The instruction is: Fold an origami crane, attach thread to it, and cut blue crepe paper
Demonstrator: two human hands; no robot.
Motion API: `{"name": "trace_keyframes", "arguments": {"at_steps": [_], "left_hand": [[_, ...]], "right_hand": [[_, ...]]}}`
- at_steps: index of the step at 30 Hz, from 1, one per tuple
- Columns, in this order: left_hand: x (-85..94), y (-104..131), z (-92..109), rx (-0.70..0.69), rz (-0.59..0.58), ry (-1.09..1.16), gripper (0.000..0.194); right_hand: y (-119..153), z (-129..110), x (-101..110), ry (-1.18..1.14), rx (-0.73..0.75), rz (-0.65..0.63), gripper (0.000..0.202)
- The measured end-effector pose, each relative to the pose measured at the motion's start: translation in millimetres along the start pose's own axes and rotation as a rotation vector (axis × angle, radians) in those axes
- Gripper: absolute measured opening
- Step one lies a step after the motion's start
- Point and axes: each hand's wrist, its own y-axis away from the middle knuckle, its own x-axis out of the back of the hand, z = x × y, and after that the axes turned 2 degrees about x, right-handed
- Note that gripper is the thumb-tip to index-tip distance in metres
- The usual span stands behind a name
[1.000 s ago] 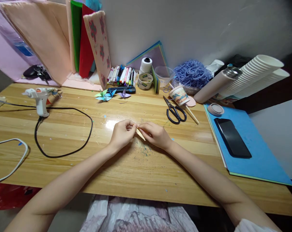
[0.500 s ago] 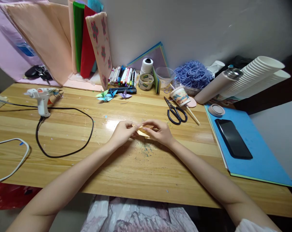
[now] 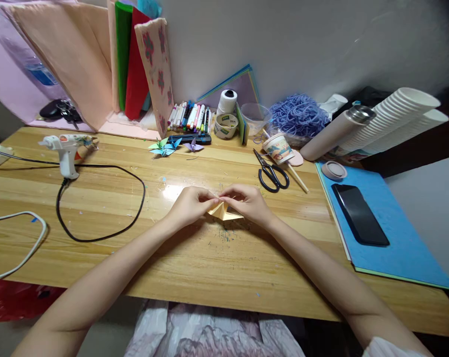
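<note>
A folded piece of yellow origami paper (image 3: pixel 223 212) is held just above the table between both hands. My left hand (image 3: pixel 194 206) pinches its upper edge from the left, thumb in front. From the right, my right hand (image 3: pixel 246 202) pinches it close by, the fingertips of both hands nearly meeting. Pointed flaps of the paper spread out below the fingers; its upper part is hidden behind them. Farther back lie several finished paper cranes: green and blue ones (image 3: pixel 165 147) in a cluster and a purple one (image 3: pixel 193 145) beside them.
Black-handled scissors (image 3: pixel 272 173) lie right of my hands, near a paper cup (image 3: pixel 278 148) with a stick. At left stands a glue gun (image 3: pixel 66 153) with a looped black cable. A phone (image 3: pixel 359 214) rests on blue sheets (image 3: pixel 406 248) at right. Markers (image 3: pixel 190 117) and tape (image 3: pixel 225 126) line the back.
Both hands have shifted their hold to the paper's upper edge and brought their fingertips closer together. The paper has turned, and its pointed flaps now spread downward toward me.
</note>
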Motion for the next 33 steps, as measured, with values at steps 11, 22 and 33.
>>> {"name": "trace_keyframes", "arguments": {"at_steps": [11, 22, 33], "left_hand": [[1.0, 0, 3, -0.185, 0.0, 0.002, 0.02], [-3.3, 8, 5, -0.294, 0.156, -0.347, 0.018], [-8.5, 8, 0, -0.249, 0.168, -0.284, 0.019]], "right_hand": [[-6, -9, 26, 0.027, 0.037, -0.159, 0.01], [-3, -18, 22, 0.221, 0.22, -0.18, 0.013], [-3, -10, 15, 0.205, 0.13, -0.104, 0.012]]}}
